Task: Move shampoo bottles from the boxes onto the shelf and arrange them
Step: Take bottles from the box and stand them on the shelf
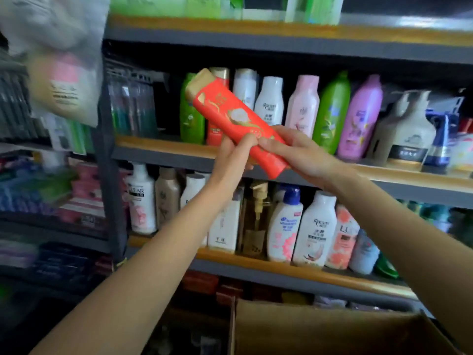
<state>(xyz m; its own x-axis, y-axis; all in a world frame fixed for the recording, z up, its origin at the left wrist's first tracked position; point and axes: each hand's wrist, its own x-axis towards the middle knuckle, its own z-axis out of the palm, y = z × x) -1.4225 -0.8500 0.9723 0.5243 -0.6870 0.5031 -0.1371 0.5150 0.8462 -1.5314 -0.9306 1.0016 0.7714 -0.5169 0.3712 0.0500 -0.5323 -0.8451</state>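
Observation:
A red shampoo bottle (230, 116) with a gold cap is tilted, cap up and to the left, in front of the middle shelf (163, 147). My left hand (234, 155) grips its lower part from the left and below. My right hand (294, 152) holds the bottle's base end from the right. Behind it, several bottles stand in a row on that shelf: a green one (190, 116), a white one (270, 97), a pink one (303, 103) and others. A brown cardboard box (320, 329) sits open at the bottom.
A lower shelf (256, 262) holds several white, beige and pink bottles. The top shelf (230, 24) carries green packs. A hanging plastic bag (58, 60) is at upper left, beside a left rack (51, 201) of packaged goods. Part of the middle shelf left of the green bottle is dark.

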